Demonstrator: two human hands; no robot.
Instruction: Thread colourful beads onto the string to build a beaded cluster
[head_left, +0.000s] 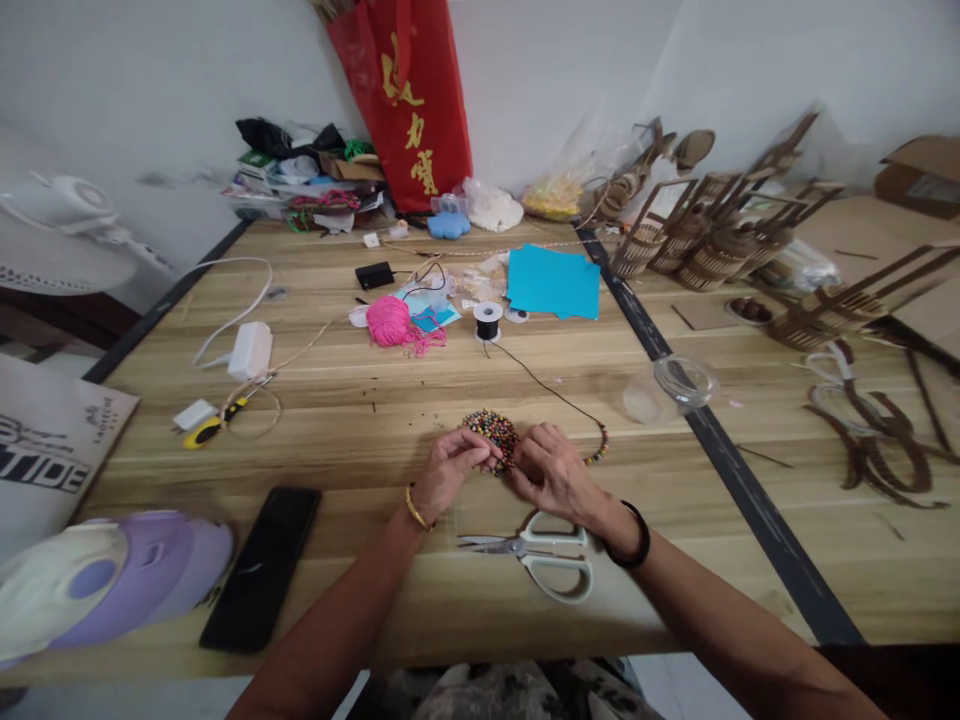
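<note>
A heap of small multicoloured beads (491, 432) lies on the wooden table in front of me. My left hand (450, 465) is at the heap's left side, thumb and fingertips pinched together; whatever is between them is too small to make out. At the right side of the heap, my right hand (551, 470) has its fingers closed on a black cord strung with beads (602, 442), which passes out of sight behind the hand. That cord leads back to a white spool of black cord (487, 322). Just below my hands lie scissors with pale handles (555, 555), blades pointing left.
A black phone (261, 570) and a purple-and-white appliance (142, 570) are at the left, near a yellow cutter (214, 425). Pink yarn (390, 322) and blue sheets (553, 282) lie farther back. A clear round container (682, 382) and woven baskets (720, 250) are to the right.
</note>
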